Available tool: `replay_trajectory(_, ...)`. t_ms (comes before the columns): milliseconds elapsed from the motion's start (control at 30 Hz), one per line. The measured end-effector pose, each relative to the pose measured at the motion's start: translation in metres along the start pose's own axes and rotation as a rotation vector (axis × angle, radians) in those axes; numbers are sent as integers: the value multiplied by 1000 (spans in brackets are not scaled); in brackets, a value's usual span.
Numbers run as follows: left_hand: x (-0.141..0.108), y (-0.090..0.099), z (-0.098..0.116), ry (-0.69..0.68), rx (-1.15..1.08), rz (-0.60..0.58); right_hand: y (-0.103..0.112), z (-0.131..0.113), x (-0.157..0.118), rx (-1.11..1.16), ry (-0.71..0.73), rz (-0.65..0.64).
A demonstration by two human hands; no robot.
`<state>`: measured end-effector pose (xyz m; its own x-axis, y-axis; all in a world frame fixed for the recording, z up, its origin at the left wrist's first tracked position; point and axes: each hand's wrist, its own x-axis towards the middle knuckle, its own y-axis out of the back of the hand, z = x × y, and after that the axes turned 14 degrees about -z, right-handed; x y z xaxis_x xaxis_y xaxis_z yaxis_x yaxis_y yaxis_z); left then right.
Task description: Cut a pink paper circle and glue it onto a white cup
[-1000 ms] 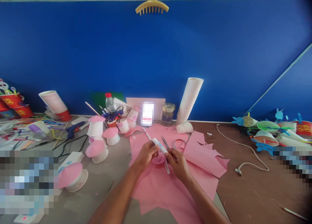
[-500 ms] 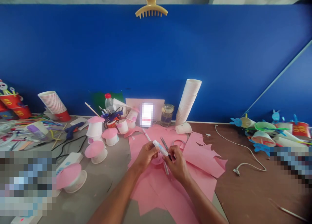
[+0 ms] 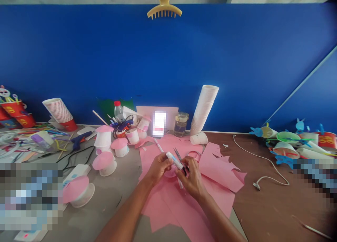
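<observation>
My left hand (image 3: 158, 168) curls around a round pink piece (image 3: 170, 173), partly hidden by my fingers. A white and blue glue tube (image 3: 174, 161) lies across the gap, pinched by my right hand (image 3: 192, 175), and its far end touches my left hand. Steel scissors (image 3: 177, 156) show their blades just beyond my right fingers, and their handles are mostly hidden. A thin white stick (image 3: 159, 145) rests on the pink paper sheets (image 3: 168, 207) beneath my hands.
Several pink-topped white paper cups (image 3: 104, 163) stand on the grey table (image 3: 113, 196) to the left. Behind them rise a tall white cup stack (image 3: 204, 110) and a glass jar (image 3: 181, 124) against the blue wall (image 3: 168, 59). A white cable (image 3: 263, 161) crosses the brown tabletop (image 3: 265, 203).
My right hand has moved up and toward my left hand, closing the gap between them. It now covers more of the scissors and the thin item under the tube.
</observation>
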<state>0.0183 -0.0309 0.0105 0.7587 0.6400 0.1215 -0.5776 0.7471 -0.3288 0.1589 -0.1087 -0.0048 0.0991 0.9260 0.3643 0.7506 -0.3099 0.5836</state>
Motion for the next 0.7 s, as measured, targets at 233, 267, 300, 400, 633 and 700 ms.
replay_trajectory(233, -1, 1, 0, 2, 15, -7, 0, -1, 1, -38, -33, -80)
replay_trajectory(267, -1, 0, -1, 6, 19, -10, 0, 0, 1, -49, -42, -42)
replay_trajectory(300, -1, 0, -1, 8, 18, -11, -1, 0, 0, -51, -35, -13)
replay_trajectory(400, -1, 1, -1, -4, 7, -4, -1, 0, -1, -11, 29, -56)
replay_trajectory(633, -1, 3, -2, -9, 13, -1, -2, 1, -1, -162, -30, 18)
replay_trajectory(700, -1, 3, -2, -14, 13, 0, 0, 1, -1, -141, 10, 10)
